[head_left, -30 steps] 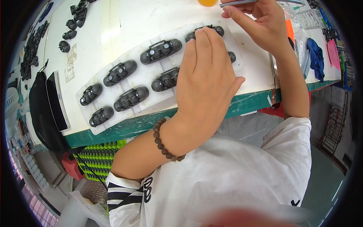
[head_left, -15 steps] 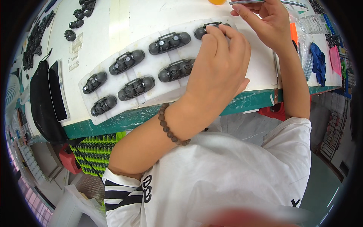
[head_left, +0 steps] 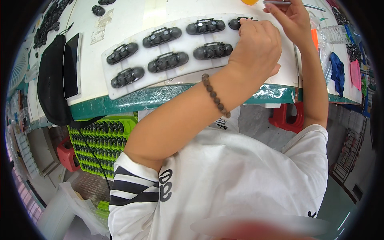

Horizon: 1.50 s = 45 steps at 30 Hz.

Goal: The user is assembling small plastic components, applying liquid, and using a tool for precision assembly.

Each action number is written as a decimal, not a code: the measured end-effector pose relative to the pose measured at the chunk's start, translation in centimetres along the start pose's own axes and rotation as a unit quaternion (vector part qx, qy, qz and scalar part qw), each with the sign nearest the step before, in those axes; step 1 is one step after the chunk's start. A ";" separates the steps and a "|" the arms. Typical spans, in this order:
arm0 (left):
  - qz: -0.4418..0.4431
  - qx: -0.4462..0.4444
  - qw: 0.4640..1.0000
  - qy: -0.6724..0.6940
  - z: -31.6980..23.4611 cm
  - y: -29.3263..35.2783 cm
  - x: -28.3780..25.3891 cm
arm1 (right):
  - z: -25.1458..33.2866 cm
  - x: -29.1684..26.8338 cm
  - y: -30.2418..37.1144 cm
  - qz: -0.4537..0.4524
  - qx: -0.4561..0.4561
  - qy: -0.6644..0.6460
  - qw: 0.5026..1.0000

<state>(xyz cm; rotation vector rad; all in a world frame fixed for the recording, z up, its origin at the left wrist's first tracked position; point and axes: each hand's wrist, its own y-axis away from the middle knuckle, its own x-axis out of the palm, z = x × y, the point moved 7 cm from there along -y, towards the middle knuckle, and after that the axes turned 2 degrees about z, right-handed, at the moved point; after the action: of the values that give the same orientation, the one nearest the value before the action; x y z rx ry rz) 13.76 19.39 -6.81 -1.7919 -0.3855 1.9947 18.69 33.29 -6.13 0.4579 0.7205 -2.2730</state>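
Observation:
A long white tray point(head_left: 115, 90) carries two rows of black boombox-shaped plastic pieces, each with a thin handle; one such piece point(head_left: 166, 62) sits in the near row. My left hand point(head_left: 258, 46), a beaded bracelet at its wrist, reaches over the tray's right end. Its fingers curl beside the last black piece point(head_left: 235, 24) of the far row; the fingertips are hidden, so what they grip does not show. My right hand point(head_left: 294, 20), at the top right, pinches a thin silver metal tool point(head_left: 277, 2), cut off by the picture's top edge.
Left of the tray lie a phone point(head_left: 72, 66) and a black pouch point(head_left: 52, 80). A green rack point(head_left: 130, 124) of small black parts stands below the table edge point(head_left: 160, 94). Red stool point(head_left: 286, 118) underneath; blue cloth point(head_left: 337, 74) at right; an orange-yellow object point(head_left: 249, 1) at the top.
The view has shifted, so the tray and table stand higher and further right. My left fingers are curled in more at the tray's right end. My right hand still holds the silver tool.

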 end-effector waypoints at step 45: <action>-0.064 -0.195 0.960 0.192 16.0 21.4 -7.1 | 19.8 23.8 -2.0 0.286 -0.022 0.164 0.944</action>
<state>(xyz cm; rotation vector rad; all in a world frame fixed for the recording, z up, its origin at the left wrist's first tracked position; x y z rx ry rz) -4.28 -1.46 -8.84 -2.2687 -0.7857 1.5071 -1.50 10.12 -1.86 0.9088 0.6854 -1.6493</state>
